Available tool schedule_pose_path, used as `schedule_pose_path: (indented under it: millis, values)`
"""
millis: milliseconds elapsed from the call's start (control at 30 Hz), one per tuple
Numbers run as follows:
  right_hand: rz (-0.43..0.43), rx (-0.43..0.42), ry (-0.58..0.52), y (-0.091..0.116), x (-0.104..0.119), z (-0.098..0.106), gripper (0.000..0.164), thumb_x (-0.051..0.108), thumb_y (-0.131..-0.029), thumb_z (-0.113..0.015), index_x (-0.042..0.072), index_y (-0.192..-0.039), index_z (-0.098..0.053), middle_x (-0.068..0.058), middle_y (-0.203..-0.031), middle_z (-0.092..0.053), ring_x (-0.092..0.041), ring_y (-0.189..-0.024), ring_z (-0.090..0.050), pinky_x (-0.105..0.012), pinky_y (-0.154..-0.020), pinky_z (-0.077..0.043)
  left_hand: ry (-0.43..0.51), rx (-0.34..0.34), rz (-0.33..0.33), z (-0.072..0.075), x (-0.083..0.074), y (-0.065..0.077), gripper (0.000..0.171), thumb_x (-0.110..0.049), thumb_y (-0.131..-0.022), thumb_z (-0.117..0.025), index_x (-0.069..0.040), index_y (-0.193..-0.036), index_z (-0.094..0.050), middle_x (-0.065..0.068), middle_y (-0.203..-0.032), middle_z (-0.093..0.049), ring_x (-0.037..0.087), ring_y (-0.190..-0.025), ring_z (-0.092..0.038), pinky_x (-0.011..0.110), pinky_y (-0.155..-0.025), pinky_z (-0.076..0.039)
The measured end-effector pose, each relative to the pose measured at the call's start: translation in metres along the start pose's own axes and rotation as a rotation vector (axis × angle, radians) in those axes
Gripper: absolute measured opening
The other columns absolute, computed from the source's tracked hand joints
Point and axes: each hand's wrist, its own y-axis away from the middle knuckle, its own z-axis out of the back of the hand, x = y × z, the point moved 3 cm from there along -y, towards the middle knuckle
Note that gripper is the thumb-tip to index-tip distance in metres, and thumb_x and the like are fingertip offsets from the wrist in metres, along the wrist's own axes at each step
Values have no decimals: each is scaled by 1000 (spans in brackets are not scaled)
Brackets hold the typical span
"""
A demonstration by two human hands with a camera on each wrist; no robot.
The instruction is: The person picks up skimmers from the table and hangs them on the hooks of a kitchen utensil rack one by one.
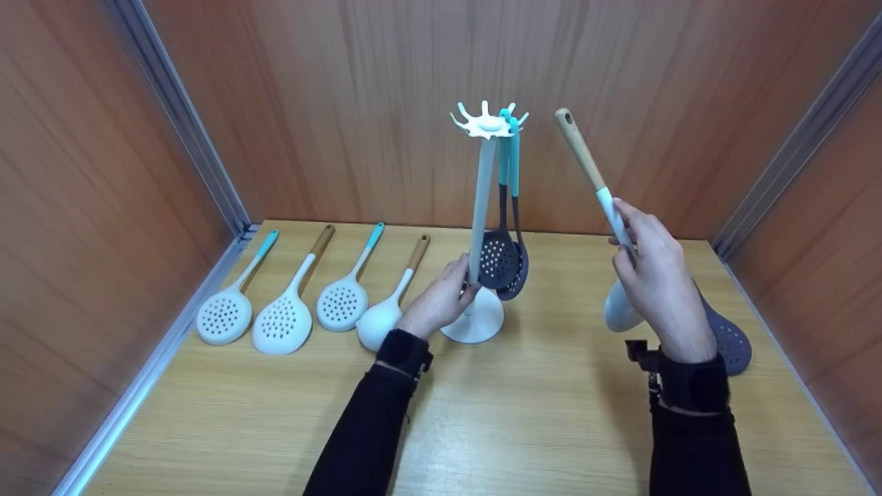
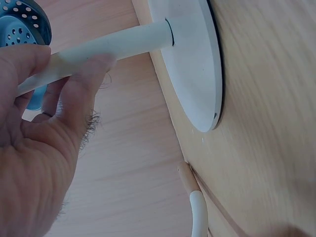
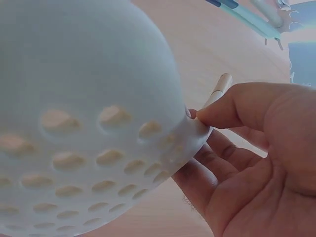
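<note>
My left hand (image 1: 441, 296) grips the pole (image 1: 484, 200) of a white utensil stand low down, just above its round base (image 1: 475, 320). In the left wrist view, the thumb and fingers wrap round the pole (image 2: 118, 44). Two dark perforated skimmers (image 1: 499, 258) with turquoise handles hang on the right side of the stand's hooked top (image 1: 486, 124). My right hand (image 1: 654, 269) pinches a white skimmer (image 1: 617, 224) by its neck, wooden handle tilted up and to the left. Its holed head (image 3: 89, 133) fills much of the right wrist view.
To the left lie several white utensils: a turquoise-handled skimmer (image 1: 224, 317), a wooden-handled one (image 1: 282, 325), another turquoise-handled skimmer (image 1: 342, 304) and a ladle (image 1: 379, 324). A dark perforated utensil (image 1: 732, 342) lies partly hidden behind the right hand. Wooden panels (image 1: 386, 83) enclose the table.
</note>
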Motion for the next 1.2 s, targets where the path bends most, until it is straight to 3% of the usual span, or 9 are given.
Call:
schedule_pose_path:
  millis: [333,600,900,1067,1200]
  values:
    - [-15,16,29,2,9,2,69,-7,-99,-53,19,-162,-42,-18,-128,-64,-33,-116,-69,-48,-86,-57,-3,15,67,-1,0,0,41,-22,-110,-54,-23,-149,-41,8,-139,-60,23,-128,-64,40,-104,-60]
    - [39,-19,52,6,16,7,69,-8,-98,-55,20,-161,-44,-15,-127,-65,-29,-114,-71,-27,-76,-54,-4,19,67,-1,0,0,40,-24,-111,-53,-24,-149,-41,7,-140,-59,23,-130,-64,41,-106,-59]
    - [86,-59,36,10,24,11,69,-8,-96,-53,19,-159,-46,-15,-125,-66,-29,-114,-71,-17,-75,-49,-38,-6,2,-1,-1,2,42,-22,-111,-54,-20,-151,-39,12,-141,-58,26,-131,-63,42,-108,-58]
    - [104,-64,48,12,28,13,68,-8,-97,-54,18,-159,-46,-15,-127,-66,-29,-112,-72,-24,-75,-54,-26,-8,10,0,0,3,43,-23,-111,-54,-21,-151,-39,11,-141,-58,26,-131,-63,42,-107,-58]
    - [111,-67,39,13,31,14,68,-9,-97,-55,18,-159,-46,-15,-126,-67,-29,-111,-72,-17,-74,-51,-17,-5,25,0,0,3,43,-24,-111,-54,-22,-151,-40,10,-141,-58,26,-132,-63,43,-108,-58]
